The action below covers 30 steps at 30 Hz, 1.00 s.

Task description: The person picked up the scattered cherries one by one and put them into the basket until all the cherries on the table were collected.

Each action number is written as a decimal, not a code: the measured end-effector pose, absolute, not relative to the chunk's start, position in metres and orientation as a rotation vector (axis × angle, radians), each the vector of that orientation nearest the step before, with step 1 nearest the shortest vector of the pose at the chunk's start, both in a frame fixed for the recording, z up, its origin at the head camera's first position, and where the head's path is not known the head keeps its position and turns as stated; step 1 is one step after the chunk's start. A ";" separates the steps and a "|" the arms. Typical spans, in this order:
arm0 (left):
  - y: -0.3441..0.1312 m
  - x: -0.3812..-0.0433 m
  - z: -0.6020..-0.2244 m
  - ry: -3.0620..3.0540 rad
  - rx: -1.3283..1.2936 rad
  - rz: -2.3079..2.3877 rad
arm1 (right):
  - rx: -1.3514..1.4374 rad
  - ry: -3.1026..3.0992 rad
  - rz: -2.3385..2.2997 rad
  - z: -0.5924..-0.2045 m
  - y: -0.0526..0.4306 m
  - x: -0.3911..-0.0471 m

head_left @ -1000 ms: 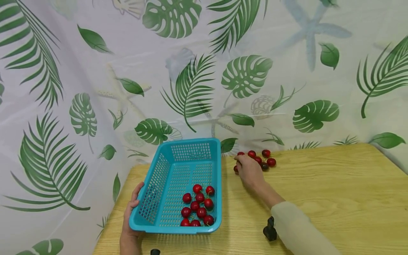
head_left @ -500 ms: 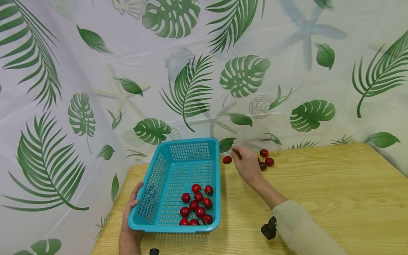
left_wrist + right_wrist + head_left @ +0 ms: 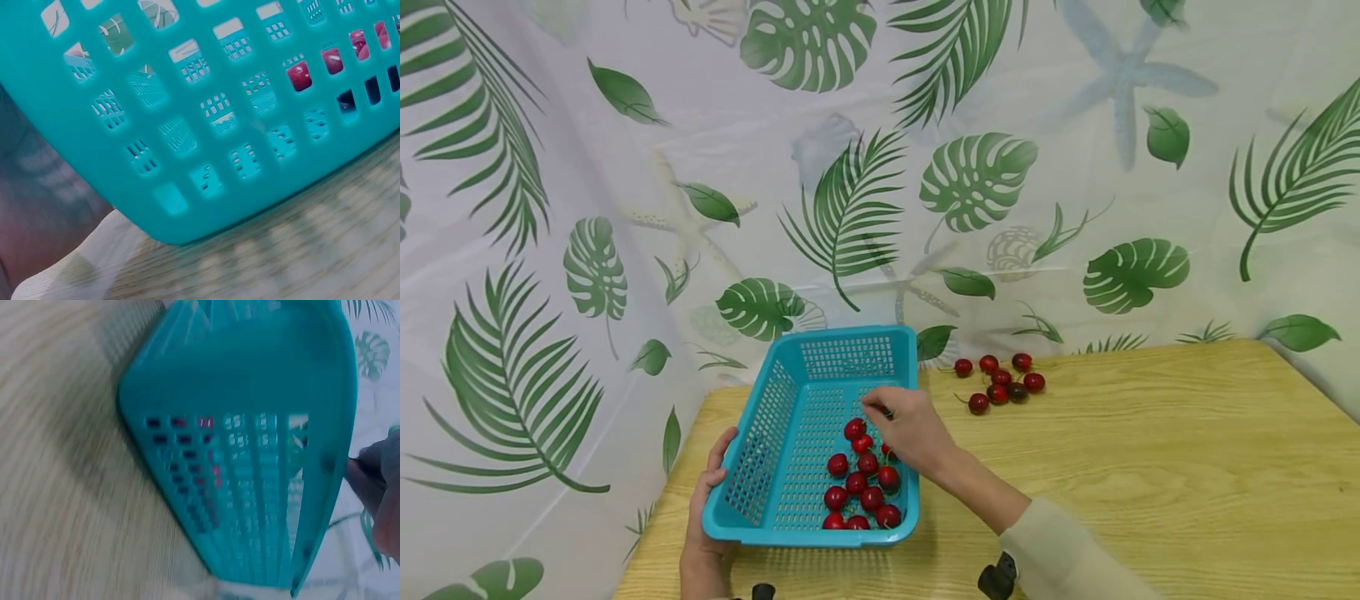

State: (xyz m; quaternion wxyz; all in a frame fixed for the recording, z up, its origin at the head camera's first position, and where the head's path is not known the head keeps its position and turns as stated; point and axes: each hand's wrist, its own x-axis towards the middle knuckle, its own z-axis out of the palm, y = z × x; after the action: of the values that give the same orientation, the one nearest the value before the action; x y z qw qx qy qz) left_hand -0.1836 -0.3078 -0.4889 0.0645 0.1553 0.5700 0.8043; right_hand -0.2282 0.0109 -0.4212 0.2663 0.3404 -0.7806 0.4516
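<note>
In the head view, a blue plastic basket (image 3: 752, 539) with slotted walls stands on the wooden table, several red cherries (image 3: 857, 483) gathered in its near right part. My left hand (image 3: 703, 500) holds the basket by its left side. Over the basket's right side reaches my right hand (image 3: 910, 425), thumb and finger pinched together. A cherry (image 3: 854, 429) hangs just below those fingertips, close over the other cherries; its stem is mostly hidden. The right wrist view catches the right hand's fingers (image 3: 375, 487) beyond the basket rim. Through the slots, the left wrist view shows cherries (image 3: 300, 76) inside.
Several more cherries (image 3: 1000, 379), some with stems, lie on the table right of the basket near the back edge. The wooden table (image 3: 1150, 467) extends to the right. A leaf-patterned sheet (image 3: 970, 100) hangs behind and to the left.
My right hand has lifted a cherry from the loose group at the back and carried it left, over the basket's cherries. My left hand stays on the basket's side.
</note>
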 end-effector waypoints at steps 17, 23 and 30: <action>-0.306 -0.183 -0.488 1.648 0.527 2.465 | 1.361 -2.846 0.541 -0.436 -0.047 -0.201; -0.307 -0.185 -0.488 1.689 0.435 2.457 | 1.319 -2.886 0.377 -0.437 -0.050 -0.201; -0.307 -0.185 -0.490 1.700 0.438 2.447 | 1.322 -2.929 0.385 -0.439 -0.050 -0.199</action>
State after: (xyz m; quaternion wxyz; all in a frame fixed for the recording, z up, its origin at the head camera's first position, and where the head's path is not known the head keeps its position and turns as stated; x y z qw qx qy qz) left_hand -0.1850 -0.3074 -0.4901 0.0649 0.1451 0.5633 0.8108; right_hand -0.1994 -0.0499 -0.4394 -0.0473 0.4081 -0.9039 0.1190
